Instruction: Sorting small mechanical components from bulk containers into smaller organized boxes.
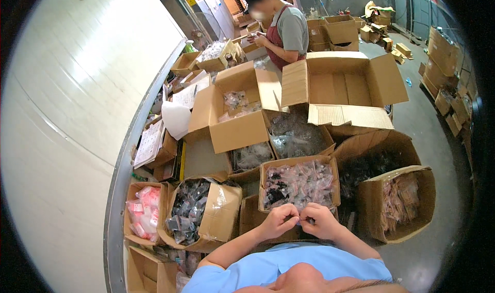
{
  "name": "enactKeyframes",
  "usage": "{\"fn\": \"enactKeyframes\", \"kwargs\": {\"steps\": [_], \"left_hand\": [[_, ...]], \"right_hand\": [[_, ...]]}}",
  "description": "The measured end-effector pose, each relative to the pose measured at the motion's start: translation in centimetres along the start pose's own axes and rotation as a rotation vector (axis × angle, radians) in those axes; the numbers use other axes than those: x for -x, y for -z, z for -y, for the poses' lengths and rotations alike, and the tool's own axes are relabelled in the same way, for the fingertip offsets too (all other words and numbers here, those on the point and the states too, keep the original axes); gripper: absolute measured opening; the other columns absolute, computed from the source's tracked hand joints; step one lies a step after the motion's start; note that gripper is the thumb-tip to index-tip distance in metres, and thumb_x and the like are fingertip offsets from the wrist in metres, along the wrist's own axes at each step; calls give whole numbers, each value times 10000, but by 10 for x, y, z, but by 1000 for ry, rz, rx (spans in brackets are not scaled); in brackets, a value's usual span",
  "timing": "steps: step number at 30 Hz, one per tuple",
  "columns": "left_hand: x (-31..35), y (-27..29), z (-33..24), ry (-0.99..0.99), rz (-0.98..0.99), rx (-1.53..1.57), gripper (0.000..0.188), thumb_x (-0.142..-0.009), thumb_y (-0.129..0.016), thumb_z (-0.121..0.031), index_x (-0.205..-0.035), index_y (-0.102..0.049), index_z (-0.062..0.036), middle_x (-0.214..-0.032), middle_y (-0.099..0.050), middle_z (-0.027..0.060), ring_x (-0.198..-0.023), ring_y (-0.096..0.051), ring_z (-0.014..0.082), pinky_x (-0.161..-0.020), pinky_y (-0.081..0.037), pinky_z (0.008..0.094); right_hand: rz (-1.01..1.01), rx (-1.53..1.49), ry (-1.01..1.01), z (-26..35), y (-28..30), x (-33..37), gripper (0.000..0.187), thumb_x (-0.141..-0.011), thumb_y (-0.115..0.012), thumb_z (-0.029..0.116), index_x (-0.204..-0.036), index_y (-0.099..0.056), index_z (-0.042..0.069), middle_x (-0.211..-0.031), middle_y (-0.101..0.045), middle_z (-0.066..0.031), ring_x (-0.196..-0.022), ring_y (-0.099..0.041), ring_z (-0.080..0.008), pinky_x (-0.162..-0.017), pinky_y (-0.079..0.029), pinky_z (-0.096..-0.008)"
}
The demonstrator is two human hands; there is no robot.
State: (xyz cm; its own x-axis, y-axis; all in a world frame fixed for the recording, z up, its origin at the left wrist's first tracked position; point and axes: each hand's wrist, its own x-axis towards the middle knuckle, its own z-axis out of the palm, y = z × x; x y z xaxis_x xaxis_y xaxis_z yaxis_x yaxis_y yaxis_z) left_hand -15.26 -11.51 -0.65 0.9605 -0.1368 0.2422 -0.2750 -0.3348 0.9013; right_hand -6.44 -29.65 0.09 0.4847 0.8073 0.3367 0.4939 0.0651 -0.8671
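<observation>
Left hand, right hand curled close; we cannot tell the pinch | cardboard box, near edge | crinkled clear bags | flapped carton beyond far left corner

On the right, the grey floor is extending into the distance. At its far end it is carrying small boxes and loose cardboard; one blue scrap is lying nearer. Toward the left, a bare grey surface is showing between a large box and a box of dark packets; the view is hiding their undersides.
</observation>
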Motion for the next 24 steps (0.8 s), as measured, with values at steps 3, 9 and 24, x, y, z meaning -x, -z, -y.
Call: {"fn": "enactKeyframes", "kwargs": {"steps": [3, 9, 24], "left_hand": [[-6, 12, 3, 41, -52, 51, 148, -888, -563, -157, -824, -534, -27, -781, -532, 36, -677, -481, 120, -605, -400, 251], [-77, 99, 26, 474, -429, 130, 108, -889, -558, -158, -862, -552, -54, -737, -544, -16, -638, -508, 66, -566, -425, 218], [-134, 94, 54, 341, 61, -212, 266, -865, -595, -214, -1058, -576, -32, -910, -614, 77, -814, -596, 199, -748, -489, 324]], "right_hand": [[32, -22, -48, -4, 5, -7, 129, -674, -646, 47, -768, -559, 36, -758, -539, -106, -728, -554, -297, -646, -464, -361], [-106, -14, -147, -19, 18, -9, 123, -679, -644, 42, -767, -559, 33, -762, -549, -106, -718, -560, -289, -647, -467, -343], [-300, 26, -204, -28, 33, 8, 109, -702, -670, 16, -740, -568, 16, -718, -549, -109, -639, -557, -267, -549, -455, -322]]}}
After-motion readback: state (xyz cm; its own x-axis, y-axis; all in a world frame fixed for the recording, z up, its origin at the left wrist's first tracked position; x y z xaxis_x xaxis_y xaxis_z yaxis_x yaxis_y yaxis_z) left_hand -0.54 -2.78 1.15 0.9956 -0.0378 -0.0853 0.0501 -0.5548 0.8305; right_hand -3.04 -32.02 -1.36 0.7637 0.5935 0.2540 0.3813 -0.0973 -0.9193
